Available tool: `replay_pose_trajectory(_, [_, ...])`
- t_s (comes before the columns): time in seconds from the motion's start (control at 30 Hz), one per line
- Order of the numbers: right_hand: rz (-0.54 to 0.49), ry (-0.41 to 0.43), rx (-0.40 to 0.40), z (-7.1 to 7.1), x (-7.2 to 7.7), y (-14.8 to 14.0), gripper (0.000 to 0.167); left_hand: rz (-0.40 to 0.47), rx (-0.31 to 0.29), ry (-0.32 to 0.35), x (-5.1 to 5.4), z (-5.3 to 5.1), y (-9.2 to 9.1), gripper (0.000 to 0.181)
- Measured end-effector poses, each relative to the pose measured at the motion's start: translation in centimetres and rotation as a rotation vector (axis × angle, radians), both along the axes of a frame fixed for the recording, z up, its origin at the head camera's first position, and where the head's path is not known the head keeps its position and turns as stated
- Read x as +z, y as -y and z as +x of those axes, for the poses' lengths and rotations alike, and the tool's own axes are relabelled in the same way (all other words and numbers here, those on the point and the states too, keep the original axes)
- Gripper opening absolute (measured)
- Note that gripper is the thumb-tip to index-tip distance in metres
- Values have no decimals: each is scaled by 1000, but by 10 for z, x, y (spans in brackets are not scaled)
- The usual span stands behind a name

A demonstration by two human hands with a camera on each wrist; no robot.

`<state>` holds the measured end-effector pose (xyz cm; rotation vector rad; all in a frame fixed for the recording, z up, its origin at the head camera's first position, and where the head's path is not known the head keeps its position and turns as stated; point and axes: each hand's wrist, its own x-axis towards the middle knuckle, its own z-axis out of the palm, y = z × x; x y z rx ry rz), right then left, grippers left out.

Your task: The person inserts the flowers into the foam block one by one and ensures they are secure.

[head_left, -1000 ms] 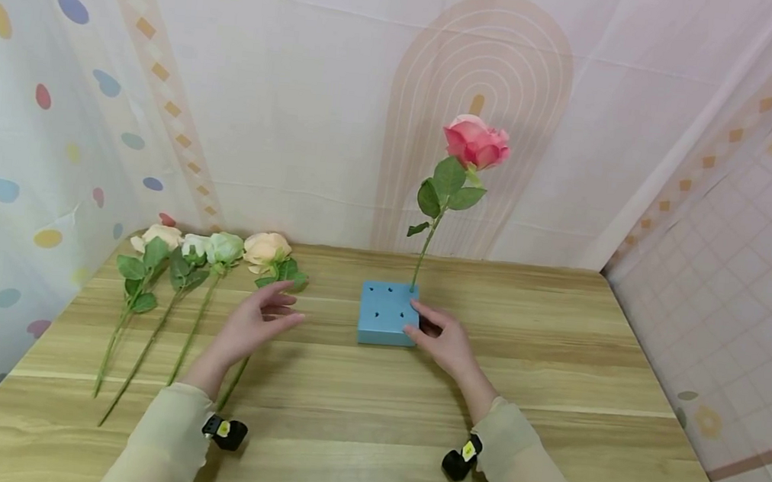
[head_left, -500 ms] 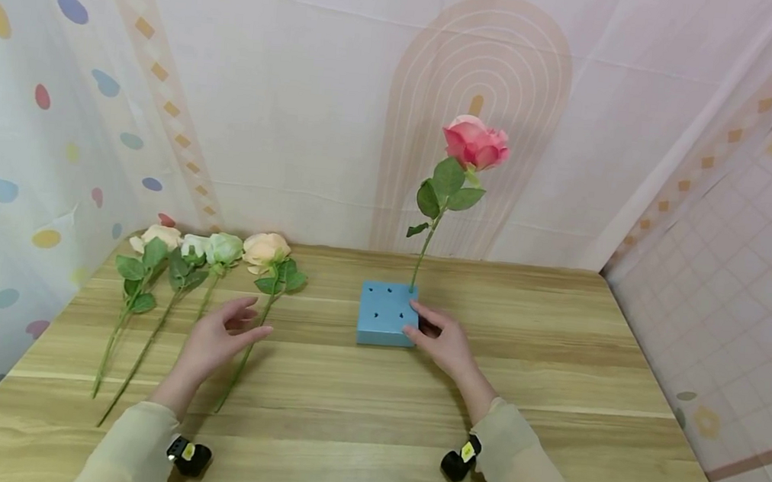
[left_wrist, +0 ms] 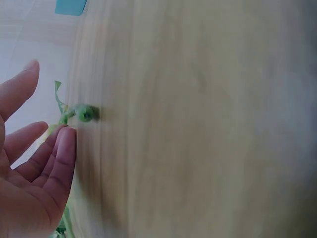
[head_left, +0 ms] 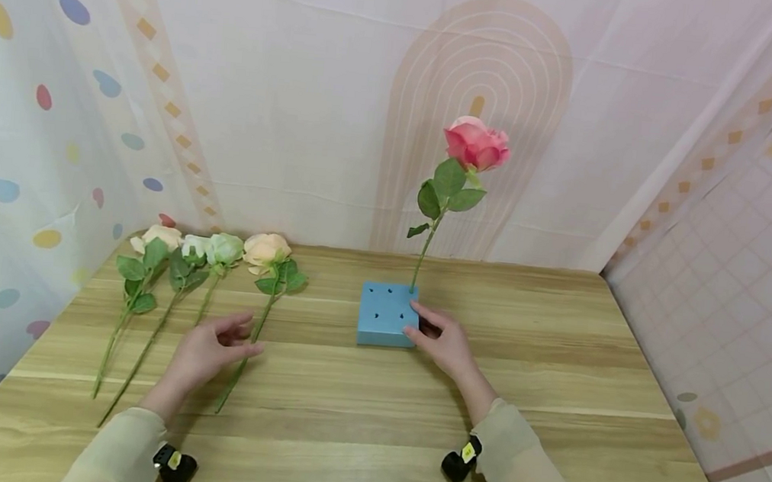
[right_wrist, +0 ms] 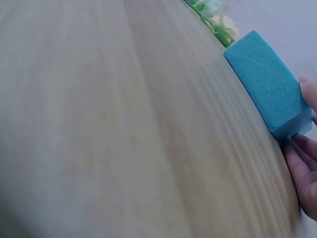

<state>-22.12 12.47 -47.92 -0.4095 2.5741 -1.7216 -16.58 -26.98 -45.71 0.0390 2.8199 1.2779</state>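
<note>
In the head view a pink rose [head_left: 477,143] stands tilted slightly right, its stem in the back right corner of a blue block [head_left: 378,332] with several small holes on top. My right hand [head_left: 442,342] holds that block by its right side; in the right wrist view the thumb [right_wrist: 310,94] lies against it and the fingers are low at its edge. My left hand [head_left: 207,352], thumb and fingers apart, hovers by the stem of a peach rose [head_left: 266,252] lying on the table. Nothing is between its fingers in the left wrist view.
Further left on the wooden table [head_left: 354,452] lie another peach rose [head_left: 159,238], a white rose [head_left: 196,244] and a pale green rose [head_left: 224,248], stems toward me. A patterned cloth [head_left: 301,111] hangs behind the table's back edge.
My left hand has moved left and toward me, from beside the nearest peach rose's leaves to its lower stem. The right hand and the blue block have stayed in place.
</note>
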Motion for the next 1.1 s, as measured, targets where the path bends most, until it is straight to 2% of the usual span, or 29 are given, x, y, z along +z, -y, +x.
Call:
replay_pose_trajectory(0.37, [26,-5,-7,-2,-2,0,49,-33,-44,-8,-4,-5,5,63])
replay_pose_trajectory(0.53, [7,-12,6,-2,-2,-1,50,-54,-60,-3,-4,-5,6,60])
replay_pose_trajectory(0.77, [2,21,32,19,36,6,49,-85,-67,-18,-6,-7,7,50])
replay_pose_trajectory(0.8, [4,20,34,18,35,5,49,-85,-66,-17,-6,-7,7,49])
replay_pose_trajectory(1.0, [-16,23,10,0,1,1,50,-62,-58,-6,-7,-7,8,43])
replay_pose_trajectory(1.1, [-22,19,11,-2,-3,0,50,-53,-55,-5,-7,-6,8,42])
